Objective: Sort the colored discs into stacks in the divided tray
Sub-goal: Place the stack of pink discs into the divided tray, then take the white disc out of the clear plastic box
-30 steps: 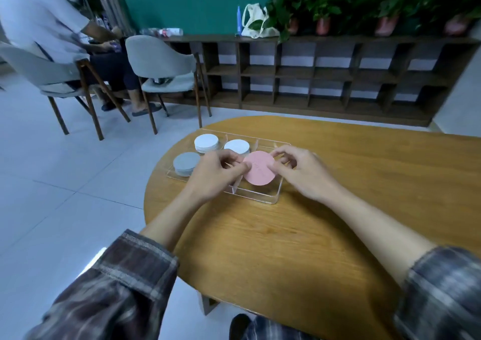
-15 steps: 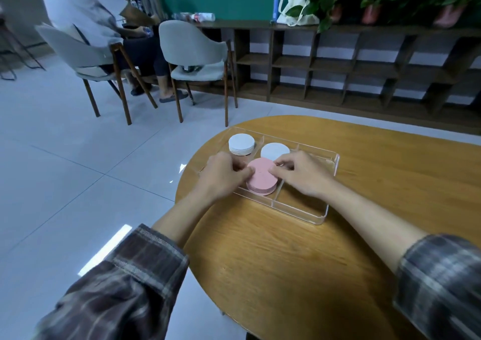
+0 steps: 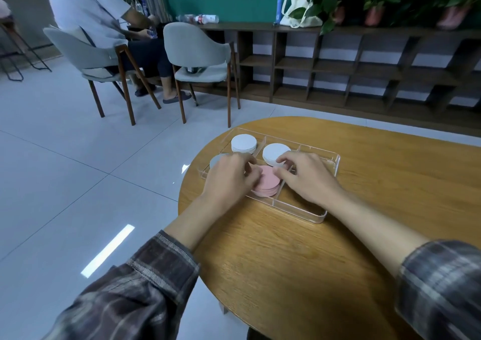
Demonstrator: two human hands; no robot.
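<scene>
Pink stack of discs [image 3: 268, 183] held between two hands in a clear divided tray [image 3: 312, 209] on a wooden table [image 3: 312, 274].
Thin, round and slightly uneven, the discs sit in the near middle compartment. The left hand [image 3: 229, 178] curls its fingers round the stack's left edge; the right hand [image 3: 307, 175] pinches its right edge. A far-left white stack [image 3: 244, 143] and a far-middle white stack [image 3: 276, 152] stand behind; a grey stack [image 3: 214, 160] peeks out past the left hand.
</scene>
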